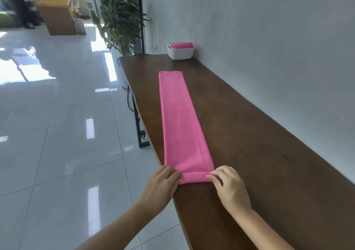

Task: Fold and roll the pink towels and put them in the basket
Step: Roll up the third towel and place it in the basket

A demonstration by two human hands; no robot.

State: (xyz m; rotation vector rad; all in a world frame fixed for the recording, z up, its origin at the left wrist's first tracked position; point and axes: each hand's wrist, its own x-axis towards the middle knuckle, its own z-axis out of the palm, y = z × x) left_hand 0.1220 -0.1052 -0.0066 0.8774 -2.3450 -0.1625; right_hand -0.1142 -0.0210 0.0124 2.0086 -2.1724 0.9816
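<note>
While reaching over the near part of the wooden table (pixel 269 153), pinches the pink towel (pixel 182 125) at both ends of a small roll (pixel 195 177): left hand (pixel 163 184) with fingers curled onto the roll's left end, right hand (pixel 228 186) with fingertips curled onto its right end. Beyond the roll, lies flat as a long, narrow folded strip, running lengthwise up the tabletop, nearer the left edge than the wall (pixel 269 38). Shows, well past the strip's far end and close against the wall, a white basket (pixel 180 54) with a second pink towel (pixel 182 45) inside.
</note>
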